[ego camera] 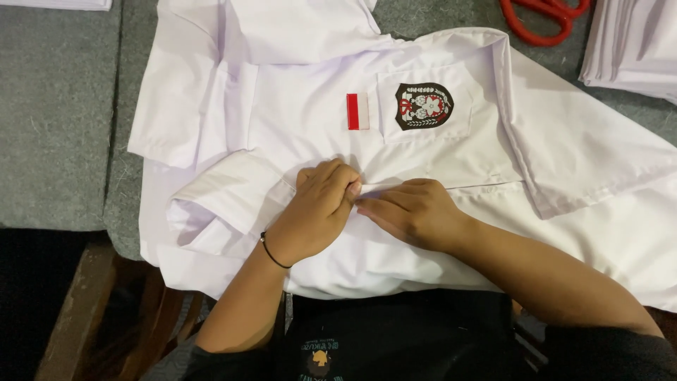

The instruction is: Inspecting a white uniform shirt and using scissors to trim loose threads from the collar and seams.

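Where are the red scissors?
In the head view, the red scissors lie at the top right on the grey table, just beyond the white shirt and left of a stack of white cloth.

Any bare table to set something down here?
Grey table left of the white shirt is bare. A narrow grey strip shows between the red scissors and the folded white stack. The centre is crowded: left hand and right hand press the shirt.

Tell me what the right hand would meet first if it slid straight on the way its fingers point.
The right hand points left along the white cotton shirt, fingertips almost touching the left hand. It would likely meet that hand's fingers at the pinched fold first; whether they already touch is unclear.
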